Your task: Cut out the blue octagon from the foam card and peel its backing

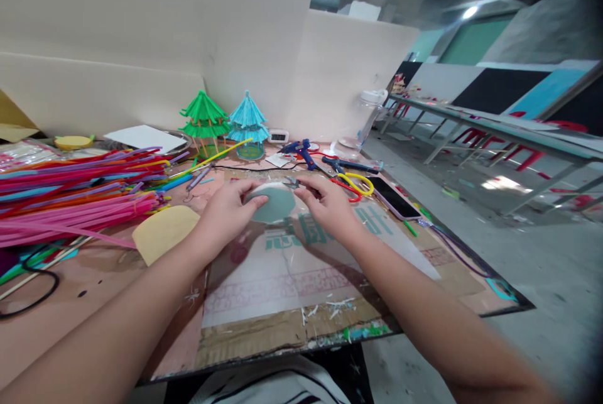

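A pale green foam disc [274,202] lies on a clear sheet [301,266] in the middle of the cardboard-covered table [94,291]. My left hand [229,209] grips its left edge with thumb and fingers. My right hand [328,204] presses on its right edge, and a small grey piece [291,183] shows at my right fingertips. A yellow foam disc [162,232] sits just left of my left wrist.
A heap of pink and coloured straws [70,196] fills the left. A green [203,118] and a blue paper pavilion [248,122] stand at the back. A blue glue gun [301,151], scissors [351,184] and a phone [394,198] lie to the right, near the table edge.
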Available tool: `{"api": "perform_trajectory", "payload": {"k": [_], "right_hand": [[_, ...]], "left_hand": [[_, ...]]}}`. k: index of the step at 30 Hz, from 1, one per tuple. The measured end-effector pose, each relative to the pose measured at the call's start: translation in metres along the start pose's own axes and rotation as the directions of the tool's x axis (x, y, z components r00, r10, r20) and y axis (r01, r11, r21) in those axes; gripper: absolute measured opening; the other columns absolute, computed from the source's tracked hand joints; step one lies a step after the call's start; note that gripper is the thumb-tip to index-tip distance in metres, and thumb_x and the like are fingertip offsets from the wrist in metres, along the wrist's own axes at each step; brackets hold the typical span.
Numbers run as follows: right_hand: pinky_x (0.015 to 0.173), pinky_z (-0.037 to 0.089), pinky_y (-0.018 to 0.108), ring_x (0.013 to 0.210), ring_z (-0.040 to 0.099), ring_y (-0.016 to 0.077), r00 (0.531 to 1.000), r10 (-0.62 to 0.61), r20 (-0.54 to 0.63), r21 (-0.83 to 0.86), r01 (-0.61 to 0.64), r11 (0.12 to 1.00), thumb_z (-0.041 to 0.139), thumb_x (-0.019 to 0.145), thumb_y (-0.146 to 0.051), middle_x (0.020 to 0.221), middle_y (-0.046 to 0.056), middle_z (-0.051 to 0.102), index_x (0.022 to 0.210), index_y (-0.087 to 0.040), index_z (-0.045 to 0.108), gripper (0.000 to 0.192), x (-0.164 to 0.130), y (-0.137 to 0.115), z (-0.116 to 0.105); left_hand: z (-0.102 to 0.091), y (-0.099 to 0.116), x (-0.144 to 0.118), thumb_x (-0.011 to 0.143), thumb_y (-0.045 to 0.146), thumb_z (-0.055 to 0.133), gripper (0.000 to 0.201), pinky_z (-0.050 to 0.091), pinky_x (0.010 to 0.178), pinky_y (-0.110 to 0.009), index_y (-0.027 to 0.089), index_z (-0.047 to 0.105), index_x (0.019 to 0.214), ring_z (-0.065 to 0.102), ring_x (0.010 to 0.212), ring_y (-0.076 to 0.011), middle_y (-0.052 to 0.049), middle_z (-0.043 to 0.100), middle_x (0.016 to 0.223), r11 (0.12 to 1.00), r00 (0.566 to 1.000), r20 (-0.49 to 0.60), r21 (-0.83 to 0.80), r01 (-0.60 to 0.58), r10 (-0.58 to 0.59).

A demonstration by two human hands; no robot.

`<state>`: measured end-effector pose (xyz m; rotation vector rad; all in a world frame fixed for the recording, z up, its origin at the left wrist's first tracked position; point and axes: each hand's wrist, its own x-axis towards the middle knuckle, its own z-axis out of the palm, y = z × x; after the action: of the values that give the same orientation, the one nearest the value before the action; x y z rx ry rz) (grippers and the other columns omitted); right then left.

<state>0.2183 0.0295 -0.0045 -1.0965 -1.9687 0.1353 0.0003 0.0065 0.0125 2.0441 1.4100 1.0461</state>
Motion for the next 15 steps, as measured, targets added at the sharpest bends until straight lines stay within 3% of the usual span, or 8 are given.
{"api": "perform_trajectory", "payload": {"k": [5, 15], "right_hand": [[0.069, 0.05, 0.031, 0.081, 0.066, 0.0192, 0.999, 0.017, 0.036, 0.038, -0.018, 0.999, 0.058, 0.09, -0.038, 0.099, 0.007, 0.074, 0.11, -0.02, 0.07, 0.03, 0.002, 0.0025, -0.003], [0.069, 0.045, 0.03, 0.077, 0.061, 0.0186, 0.988, -0.119, 0.095, -0.041, 0.123, 0.992, 0.056, 0.093, -0.039, 0.082, 0.006, 0.069, 0.112, -0.018, 0.07, 0.031, 0.0015, -0.0042, -0.0101]], "left_hand": [[-0.001, -0.0038, 0.0021, 0.081, 0.031, 0.06, 0.022, 0.043, 0.059, -0.025, 0.018, 0.069, 0.096, 0.061, 0.067, -0.0172, -0.001, 0.072, 0.079, 1.0, 1.0, -0.023, -0.015, 0.015, -0.016], [-0.0003, -0.0072, 0.0007, 0.083, 0.028, 0.056, 0.022, 0.042, 0.067, -0.028, 0.022, 0.07, 0.099, 0.063, 0.077, -0.0195, -0.002, 0.074, 0.089, 0.99, 0.998, -0.04, 0.131, -0.051, 0.056]]}}
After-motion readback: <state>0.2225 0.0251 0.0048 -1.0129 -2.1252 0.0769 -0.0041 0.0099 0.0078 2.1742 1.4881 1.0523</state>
